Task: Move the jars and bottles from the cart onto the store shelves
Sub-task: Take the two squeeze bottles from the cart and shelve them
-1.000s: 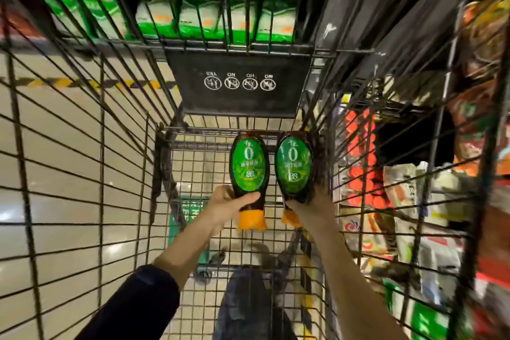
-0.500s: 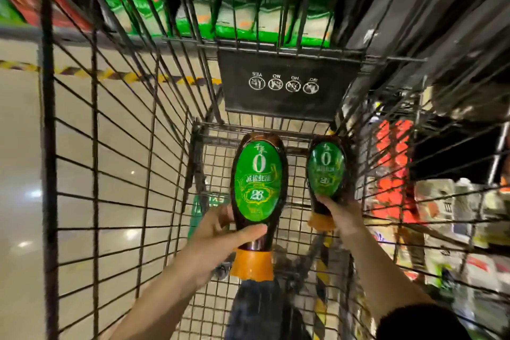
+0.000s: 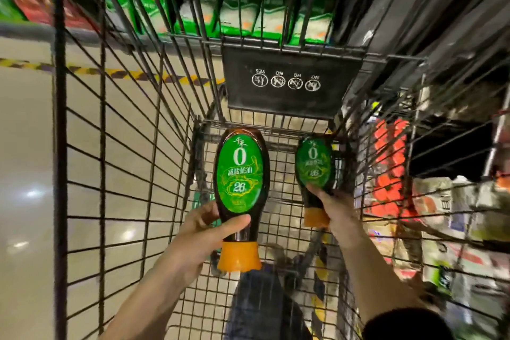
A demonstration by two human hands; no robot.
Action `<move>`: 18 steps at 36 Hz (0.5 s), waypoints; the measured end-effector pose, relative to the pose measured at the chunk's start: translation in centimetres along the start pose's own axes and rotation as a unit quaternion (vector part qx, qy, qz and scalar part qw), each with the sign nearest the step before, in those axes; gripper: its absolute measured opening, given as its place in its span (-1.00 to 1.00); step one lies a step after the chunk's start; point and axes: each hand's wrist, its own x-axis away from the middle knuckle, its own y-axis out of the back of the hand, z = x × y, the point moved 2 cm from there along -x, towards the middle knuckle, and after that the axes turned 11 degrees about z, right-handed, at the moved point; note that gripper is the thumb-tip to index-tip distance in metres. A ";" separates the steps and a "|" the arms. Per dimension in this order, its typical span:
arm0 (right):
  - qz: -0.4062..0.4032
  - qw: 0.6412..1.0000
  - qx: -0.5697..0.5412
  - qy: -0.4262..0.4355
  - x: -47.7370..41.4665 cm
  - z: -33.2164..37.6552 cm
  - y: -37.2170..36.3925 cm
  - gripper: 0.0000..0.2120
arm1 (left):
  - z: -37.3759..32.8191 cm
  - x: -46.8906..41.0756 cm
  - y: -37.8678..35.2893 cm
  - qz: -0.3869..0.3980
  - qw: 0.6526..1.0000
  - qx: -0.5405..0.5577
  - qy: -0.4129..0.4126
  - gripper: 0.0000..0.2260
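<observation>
I look down into a black wire cart (image 3: 132,174). My left hand (image 3: 201,232) grips a dark sauce bottle (image 3: 240,174) with a green oval label and an orange cap, held cap toward me, raised in the middle of the basket. My right hand (image 3: 335,210) grips a second, identical bottle (image 3: 314,165) near the neck, lower and farther away, close to the cart's right wall. Both bottles are off the cart floor.
A black sign panel (image 3: 287,83) hangs on the cart's far end. Green and white packages (image 3: 242,19) fill a shelf beyond it. Red and mixed packaged goods (image 3: 392,168) line the shelves on the right. Pale floor with a yellow-black tape line (image 3: 132,74) lies to the left.
Both bottles have come up toward me, the left one much closer and larger in view. The bottles have drawn apart, and the view has shifted so the cart sits farther right.
</observation>
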 end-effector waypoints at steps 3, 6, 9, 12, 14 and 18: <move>0.020 1.000 -0.003 -0.012 2.9 1.0 -0.8 -0.13 | -0.7 1.3 -0.5 -0.007 1.000 0.008 -0.024 -0.27; 0.042 0.998 -0.032 -0.030 5.6 1.9 -1.1 -0.56 | -1.3 2.8 -0.9 -0.008 0.998 0.023 -0.056 -0.67; 0.056 0.998 -0.036 0.003 8.2 2.6 -0.8 -0.70 | -2.1 5.0 -1.5 -0.006 0.996 0.041 -0.084 -0.59; 0.070 0.996 -0.047 0.041 11.4 3.6 -0.1 -0.79 | -2.7 7.3 -1.7 -0.021 0.993 0.023 -0.117 -0.24; 0.076 0.993 -0.057 0.074 14.0 4.6 0.6 -0.85 | -2.9 9.1 -2.0 -0.019 0.990 0.004 -0.141 0.05; 0.092 0.983 -0.091 0.129 19.8 6.4 1.7 -0.81 | -3.5 13.3 -2.9 0.004 0.984 0.001 -0.179 0.10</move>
